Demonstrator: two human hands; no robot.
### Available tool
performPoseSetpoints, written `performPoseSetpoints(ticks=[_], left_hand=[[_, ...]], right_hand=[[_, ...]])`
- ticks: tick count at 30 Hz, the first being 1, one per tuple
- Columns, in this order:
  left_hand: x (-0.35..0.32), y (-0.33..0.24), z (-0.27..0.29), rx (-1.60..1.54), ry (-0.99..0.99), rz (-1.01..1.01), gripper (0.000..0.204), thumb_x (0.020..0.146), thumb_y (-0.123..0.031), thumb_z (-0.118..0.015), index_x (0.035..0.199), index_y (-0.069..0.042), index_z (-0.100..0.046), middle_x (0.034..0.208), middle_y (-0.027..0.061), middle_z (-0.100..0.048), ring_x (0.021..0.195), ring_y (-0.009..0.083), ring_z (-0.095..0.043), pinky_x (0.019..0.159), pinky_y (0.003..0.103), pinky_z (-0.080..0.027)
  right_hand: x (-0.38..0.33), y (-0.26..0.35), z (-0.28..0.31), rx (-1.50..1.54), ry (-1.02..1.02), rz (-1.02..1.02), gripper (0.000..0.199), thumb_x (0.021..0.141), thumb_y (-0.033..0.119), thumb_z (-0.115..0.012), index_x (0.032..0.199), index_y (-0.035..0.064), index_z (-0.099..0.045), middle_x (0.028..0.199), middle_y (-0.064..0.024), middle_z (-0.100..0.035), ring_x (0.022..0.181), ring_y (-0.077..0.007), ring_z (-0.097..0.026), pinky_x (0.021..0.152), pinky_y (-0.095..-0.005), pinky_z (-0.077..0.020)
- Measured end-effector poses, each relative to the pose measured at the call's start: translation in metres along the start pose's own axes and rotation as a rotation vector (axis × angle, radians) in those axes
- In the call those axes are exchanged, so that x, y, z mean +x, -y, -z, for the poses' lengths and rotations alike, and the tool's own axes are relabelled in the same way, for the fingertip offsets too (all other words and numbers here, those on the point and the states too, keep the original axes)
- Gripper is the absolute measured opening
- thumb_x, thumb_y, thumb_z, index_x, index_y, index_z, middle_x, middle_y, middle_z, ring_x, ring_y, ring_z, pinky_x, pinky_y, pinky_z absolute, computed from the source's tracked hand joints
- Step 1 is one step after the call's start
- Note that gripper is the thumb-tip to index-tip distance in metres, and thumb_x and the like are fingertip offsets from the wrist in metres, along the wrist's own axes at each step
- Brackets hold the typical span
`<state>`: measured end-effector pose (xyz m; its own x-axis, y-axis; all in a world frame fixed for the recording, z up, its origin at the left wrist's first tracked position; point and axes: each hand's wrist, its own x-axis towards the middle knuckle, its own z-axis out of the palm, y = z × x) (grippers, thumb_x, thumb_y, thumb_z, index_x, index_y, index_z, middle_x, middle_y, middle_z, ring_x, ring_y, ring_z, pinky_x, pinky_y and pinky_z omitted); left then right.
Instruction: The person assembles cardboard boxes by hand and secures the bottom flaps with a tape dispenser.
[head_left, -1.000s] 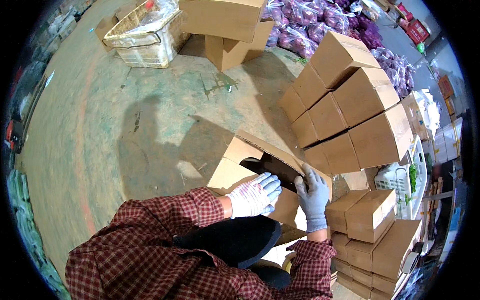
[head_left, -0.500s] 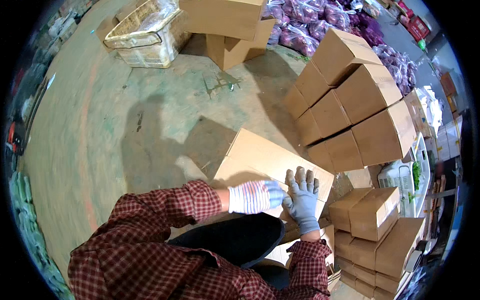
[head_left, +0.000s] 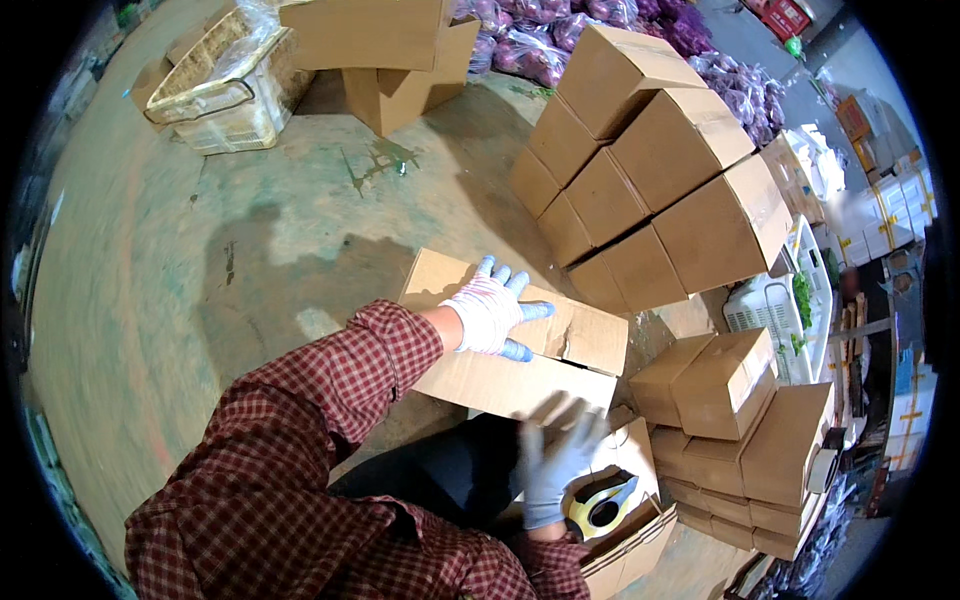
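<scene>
My left hand (head_left: 495, 312), in a white striped glove with blue fingertips, lies with its fingers spread on top of a brown cardboard box (head_left: 490, 385). That box sits in front of me, with its flaps meeting at a seam along the top. Nearer to me, my right hand (head_left: 560, 465) in a grey glove is raised and partly blurred. Its fingers are stretched out and nothing shows in them. Close beside it, a tape dispenser (head_left: 583, 512) with a yellowish roll rests on an opened carton (head_left: 635, 545).
Stacked cardboard boxes (head_left: 640, 190) stand ahead to the right, and more boxes (head_left: 735, 430) at my right. Bags of purple produce (head_left: 530, 55) lie at the back. A dirty white bin (head_left: 235, 110) and a large carton (head_left: 365, 35) are at the far left. White crates (head_left: 765, 305) stand beyond the right-hand boxes.
My left hand has moved onto the box top and spread its fingers. My right hand has lifted off the box and come back toward me, uncovering the tape dispenser. The whole view has shifted.
</scene>
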<state>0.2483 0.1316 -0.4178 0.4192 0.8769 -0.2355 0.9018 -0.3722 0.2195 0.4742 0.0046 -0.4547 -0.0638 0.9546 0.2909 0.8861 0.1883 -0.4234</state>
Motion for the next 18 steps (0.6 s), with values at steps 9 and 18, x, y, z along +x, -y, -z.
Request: performPoseSetpoints(ticks=[9,18], left_hand=[[0.002,-0.001,0.009,-0.013,0.061,0.005,0.079,0.077,-0.064,-0.056,0.142,-0.025,-0.034,0.134,0.0263,-0.037,0.124,0.0422,-0.036,0.104,0.053,-0.025],[-0.013,-0.008,-0.007,-0.018,-0.032,-0.04,0.078,0.076,-0.063,-0.057,0.141,-0.023,-0.037,0.129,0.0279,-0.038,0.119,0.0438,-0.039,0.1,0.05,-0.031]], right_hand=[[0.046,-0.034,-0.011,-0.411,0.186,0.349,0.074,0.065,0.064,-0.062,0.131,0.0332,-0.047,0.136,-0.0062,-0.042,0.127,-0.035,-0.034,0.101,-0.0601,-0.0204],[0.058,-0.063,0.009,-0.192,0.284,0.369,0.075,0.068,0.067,-0.059,0.131,0.0272,-0.049,0.139,-0.0077,-0.04,0.129,-0.0366,-0.032,0.105,-0.0553,-0.0175]])
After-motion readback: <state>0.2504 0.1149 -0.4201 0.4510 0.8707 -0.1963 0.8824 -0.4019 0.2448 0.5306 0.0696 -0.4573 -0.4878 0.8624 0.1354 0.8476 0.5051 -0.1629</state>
